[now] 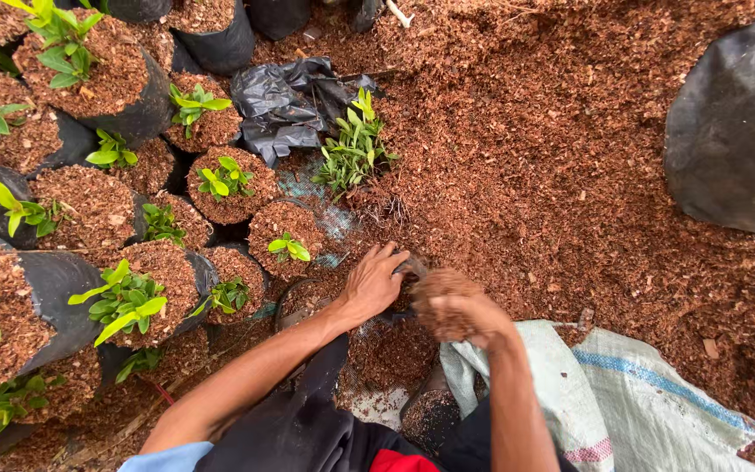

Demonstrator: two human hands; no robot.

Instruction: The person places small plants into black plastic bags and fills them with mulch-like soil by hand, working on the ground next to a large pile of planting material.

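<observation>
Beside the potted seedlings [220, 179], your left hand [373, 284] grips a grow bag's [303, 297] rim; right hand [456, 308] cups coco mulch [570, 157]; filling step; next, tip it in cleanly.

Glossy black plastic bag [286, 100]; coarse woven sack [622, 398] (matt); crumbly fibrous mulch [535, 149].
</observation>
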